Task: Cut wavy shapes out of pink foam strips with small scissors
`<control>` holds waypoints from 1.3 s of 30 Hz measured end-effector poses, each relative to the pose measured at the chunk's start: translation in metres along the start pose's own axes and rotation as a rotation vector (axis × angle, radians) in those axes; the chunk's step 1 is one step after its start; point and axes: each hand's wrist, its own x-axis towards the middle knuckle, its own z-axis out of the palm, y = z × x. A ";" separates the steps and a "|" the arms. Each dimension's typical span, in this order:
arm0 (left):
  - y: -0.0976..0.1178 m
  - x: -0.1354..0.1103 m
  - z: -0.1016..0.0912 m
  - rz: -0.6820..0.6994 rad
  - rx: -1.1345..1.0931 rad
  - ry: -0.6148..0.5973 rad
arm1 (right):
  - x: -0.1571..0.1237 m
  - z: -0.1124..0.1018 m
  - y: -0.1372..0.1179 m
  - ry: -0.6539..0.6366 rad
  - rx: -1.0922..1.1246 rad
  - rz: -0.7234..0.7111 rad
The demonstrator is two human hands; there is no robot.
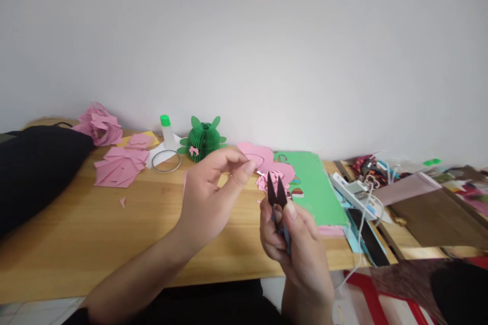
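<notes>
My right hand (299, 238) is wrapped round a pair of thread snips (277, 195), whose dark blades point upward and stand apart. To its left, my left hand (213, 193) is raised with thumb and forefinger pinched together. A tiny pale sliver (260, 172) shows at those fingertips, close to the blade tips; what it is I cannot make out. Behind the blades lies a heap of small pink paper pieces (269, 181), partly hidden by the snips. Pink rounded paper shapes (255, 152) lie just beyond my left fingertips.
A green paper cactus-like figure (204, 139), a glue bottle (168, 134) and a tape ring (166, 161) stand left of centre. Pink paper scraps (120, 167) and black fabric (41, 167) lie further left. Green sheets (320, 188), a power strip (354, 193) and a phone (368, 236) are right.
</notes>
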 end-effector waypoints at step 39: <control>0.005 -0.002 -0.014 -0.101 -0.112 -0.326 | 0.004 0.005 -0.012 0.063 -0.154 -0.002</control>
